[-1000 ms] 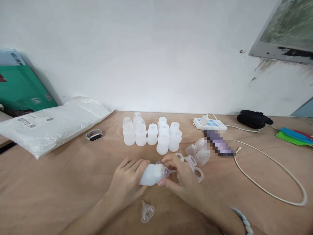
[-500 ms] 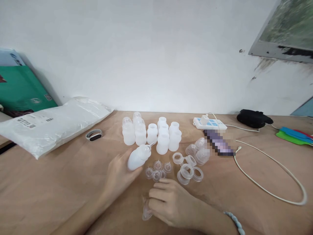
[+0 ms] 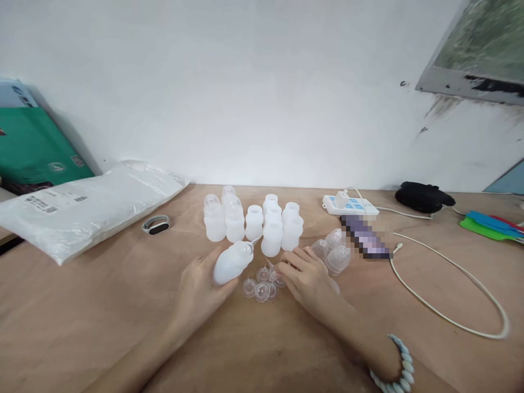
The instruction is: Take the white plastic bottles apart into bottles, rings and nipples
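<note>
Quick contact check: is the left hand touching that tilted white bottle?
Touching. The head view shows the tilted white bottle gripped in the left hand, its lower end against the palm and thumb with no gap.

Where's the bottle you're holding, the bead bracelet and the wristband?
Held bottle (image 3: pixel 231 263): head view, on its side.
Bead bracelet (image 3: pixel 407 366): head view, on a bead.
Wristband (image 3: pixel 159 229): head view, on its dark screen.
</note>
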A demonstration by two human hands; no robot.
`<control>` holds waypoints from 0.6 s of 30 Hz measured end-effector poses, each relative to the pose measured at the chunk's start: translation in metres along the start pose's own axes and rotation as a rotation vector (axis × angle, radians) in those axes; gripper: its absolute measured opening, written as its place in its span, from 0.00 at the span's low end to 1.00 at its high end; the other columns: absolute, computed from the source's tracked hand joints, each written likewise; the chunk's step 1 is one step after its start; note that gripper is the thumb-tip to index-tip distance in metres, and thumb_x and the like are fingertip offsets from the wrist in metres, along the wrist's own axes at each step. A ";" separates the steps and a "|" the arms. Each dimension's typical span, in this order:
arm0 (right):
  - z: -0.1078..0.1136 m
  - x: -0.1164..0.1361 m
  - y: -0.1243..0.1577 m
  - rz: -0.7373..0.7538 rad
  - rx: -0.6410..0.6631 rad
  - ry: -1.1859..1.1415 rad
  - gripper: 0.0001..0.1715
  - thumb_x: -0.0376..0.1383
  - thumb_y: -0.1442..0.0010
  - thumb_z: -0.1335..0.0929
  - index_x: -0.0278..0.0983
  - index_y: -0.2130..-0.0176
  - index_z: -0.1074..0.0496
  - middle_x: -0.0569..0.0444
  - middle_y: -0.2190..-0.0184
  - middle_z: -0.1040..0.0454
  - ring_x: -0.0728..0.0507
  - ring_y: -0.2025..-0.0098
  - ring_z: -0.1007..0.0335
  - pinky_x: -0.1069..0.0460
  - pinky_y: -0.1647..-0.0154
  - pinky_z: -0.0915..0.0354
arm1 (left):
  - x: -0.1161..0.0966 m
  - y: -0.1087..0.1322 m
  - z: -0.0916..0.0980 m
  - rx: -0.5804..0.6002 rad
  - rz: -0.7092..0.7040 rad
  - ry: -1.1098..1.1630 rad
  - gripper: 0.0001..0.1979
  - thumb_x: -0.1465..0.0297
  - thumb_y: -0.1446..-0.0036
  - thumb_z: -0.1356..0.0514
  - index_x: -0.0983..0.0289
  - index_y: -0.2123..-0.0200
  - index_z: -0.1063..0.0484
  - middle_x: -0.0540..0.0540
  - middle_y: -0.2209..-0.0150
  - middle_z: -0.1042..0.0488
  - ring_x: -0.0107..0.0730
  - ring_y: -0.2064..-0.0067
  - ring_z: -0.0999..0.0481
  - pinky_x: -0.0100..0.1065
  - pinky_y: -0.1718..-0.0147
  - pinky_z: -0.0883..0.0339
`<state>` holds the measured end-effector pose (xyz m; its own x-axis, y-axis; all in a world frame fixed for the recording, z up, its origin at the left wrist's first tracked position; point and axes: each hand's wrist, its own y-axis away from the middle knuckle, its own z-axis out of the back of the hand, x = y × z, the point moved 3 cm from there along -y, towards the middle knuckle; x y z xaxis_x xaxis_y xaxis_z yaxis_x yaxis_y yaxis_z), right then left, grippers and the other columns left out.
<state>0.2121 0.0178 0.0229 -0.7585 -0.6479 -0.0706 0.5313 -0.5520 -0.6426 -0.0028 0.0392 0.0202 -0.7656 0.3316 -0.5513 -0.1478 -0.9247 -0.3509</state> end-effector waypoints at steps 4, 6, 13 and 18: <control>-0.002 -0.001 0.001 0.014 0.074 -0.021 0.14 0.22 0.38 0.38 0.36 0.69 0.28 0.52 0.70 0.28 0.44 0.66 0.39 0.49 0.64 0.47 | -0.001 0.000 0.001 -0.018 -0.038 -0.006 0.18 0.67 0.49 0.41 0.59 0.52 0.28 0.54 0.66 0.18 0.48 0.64 0.20 0.42 0.69 0.30; 0.000 -0.002 0.001 -0.023 0.076 -0.058 0.14 0.22 0.40 0.38 0.36 0.67 0.28 0.51 0.69 0.28 0.43 0.65 0.37 0.48 0.64 0.47 | -0.001 0.000 0.000 -0.021 -0.064 -0.014 0.18 0.68 0.49 0.42 0.59 0.53 0.29 0.54 0.67 0.19 0.49 0.65 0.20 0.42 0.70 0.30; 0.012 0.008 -0.003 -0.177 0.030 -0.408 0.06 0.31 0.36 0.35 0.36 0.57 0.30 0.54 0.69 0.26 0.45 0.67 0.33 0.49 0.63 0.41 | -0.008 0.005 -0.001 -0.082 -0.312 -0.157 0.08 0.70 0.48 0.43 0.59 0.62 0.31 0.52 0.68 0.19 0.43 0.69 0.21 0.38 0.71 0.33; 0.011 0.023 -0.003 -0.357 0.055 -0.742 0.24 0.49 0.44 0.27 0.38 0.54 0.33 0.53 0.66 0.25 0.45 0.68 0.29 0.52 0.69 0.34 | -0.025 0.016 0.001 -0.247 -0.667 -0.343 0.07 0.73 0.43 0.47 0.64 0.60 0.33 0.54 0.69 0.19 0.39 0.72 0.21 0.37 0.70 0.37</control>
<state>0.1970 -0.0006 0.0317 -0.4486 -0.5963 0.6658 0.3379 -0.8028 -0.4913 0.0133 0.0160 0.0291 -0.7207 0.6881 0.0848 -0.5313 -0.4695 -0.7052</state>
